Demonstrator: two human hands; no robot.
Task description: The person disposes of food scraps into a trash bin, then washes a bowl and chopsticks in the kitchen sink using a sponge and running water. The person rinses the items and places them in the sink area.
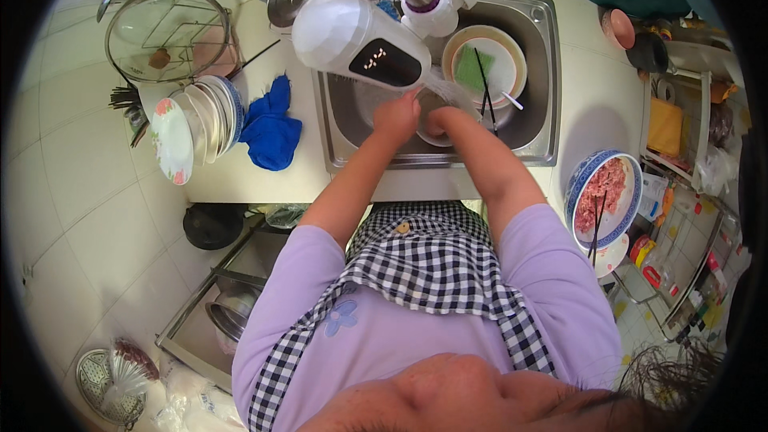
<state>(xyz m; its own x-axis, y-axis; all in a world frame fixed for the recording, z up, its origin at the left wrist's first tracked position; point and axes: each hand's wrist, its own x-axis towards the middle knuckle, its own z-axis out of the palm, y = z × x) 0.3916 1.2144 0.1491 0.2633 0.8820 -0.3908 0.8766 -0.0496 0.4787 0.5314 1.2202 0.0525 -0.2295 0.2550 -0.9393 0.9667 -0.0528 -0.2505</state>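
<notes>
My left hand (397, 114) is over the stainless steel sink (438, 160), just below the white faucet heater (366, 39); its fingers are partly hidden by the heater. My right hand (442, 122) reaches into a bowl (433, 139) in the sink, its fingers bent and mostly hidden. Water runs from the faucet beside both hands. Whether either hand grips the bowl's rim cannot be told. Right of them in the sink, a cream bowl (521, 66) holds a green scouring cloth (471, 67), black chopsticks (487, 96) and a white-handled utensil (512, 101).
A blue cloth (273, 132) lies left of the sink beside upright plates and bowls (207, 120) in a rack. Farther back stands a glass lid (171, 33). On the right, a blue-patterned bowl (570, 192) holds minced meat (603, 189) and chopsticks, near a wire shelf.
</notes>
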